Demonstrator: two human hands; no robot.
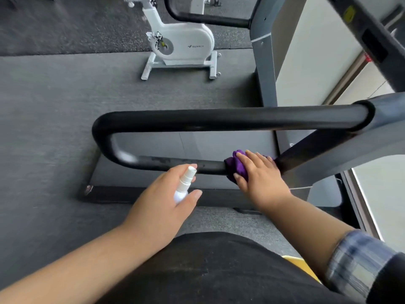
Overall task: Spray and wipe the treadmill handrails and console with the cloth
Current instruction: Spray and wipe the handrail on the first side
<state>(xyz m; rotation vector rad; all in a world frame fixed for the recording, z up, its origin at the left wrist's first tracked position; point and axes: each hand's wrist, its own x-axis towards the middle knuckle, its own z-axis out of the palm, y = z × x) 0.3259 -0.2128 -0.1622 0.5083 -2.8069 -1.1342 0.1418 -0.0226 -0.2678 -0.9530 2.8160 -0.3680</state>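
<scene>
The treadmill's black handrail [219, 119] loops from the grey console arm at the right, bends at the left and returns as a lower bar. My right hand [260, 174] grips a bunched purple cloth [237, 166] wrapped over the lower bar near its right end. My left hand [162, 205] holds a small white spray bottle [184, 185] just in front of the lower bar, nozzle up and close to the rail. Part of the console [370, 40] shows blurred at the top right.
A white exercise bike [184, 42] stands on the grey gym floor beyond the rail. A second black handrail [206, 18] and grey upright [263, 62] lie behind. The treadmill deck edge [153, 194] runs below my hands. A window strip is at the right.
</scene>
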